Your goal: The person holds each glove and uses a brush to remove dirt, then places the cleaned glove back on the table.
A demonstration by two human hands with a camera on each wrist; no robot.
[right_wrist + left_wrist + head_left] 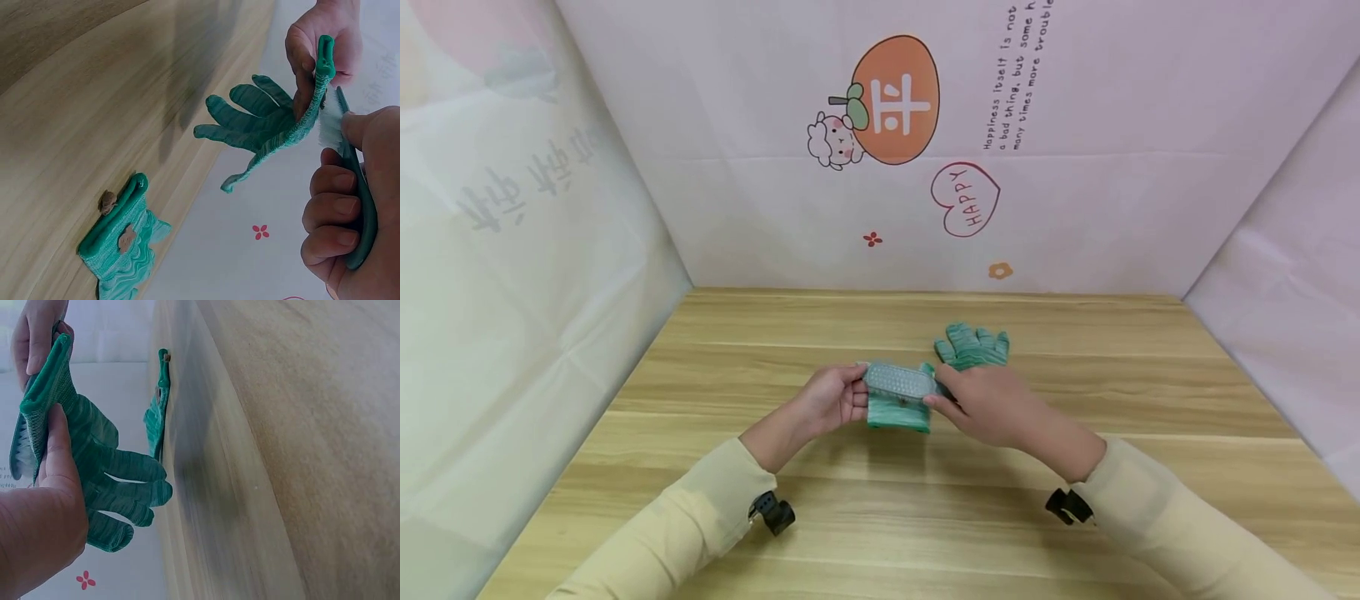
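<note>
My left hand (831, 400) holds a green knitted glove (898, 415) by its cuff, raised over the table. The glove's fingers (128, 481) hang loose, pointing away from the cuff. In my right hand (992, 404) is a scrubbing brush (901, 381), gripped round its dark green handle (369, 219). Its pale bristles (331, 129) face the cuff and are right at the fabric. A small brown smudge shows on the glove beside the bristles in the right wrist view. A second green glove (977, 348) lies on the table beyond my right hand.
Brown lumps (107, 203) sit on the lying glove's cuff and on the fabric beside it. The wood-grain table (880, 517) runs back to a printed white wall sheet (760, 217). More white sheets hang at the left and right. Each sleeve has a black strap near the wrist.
</note>
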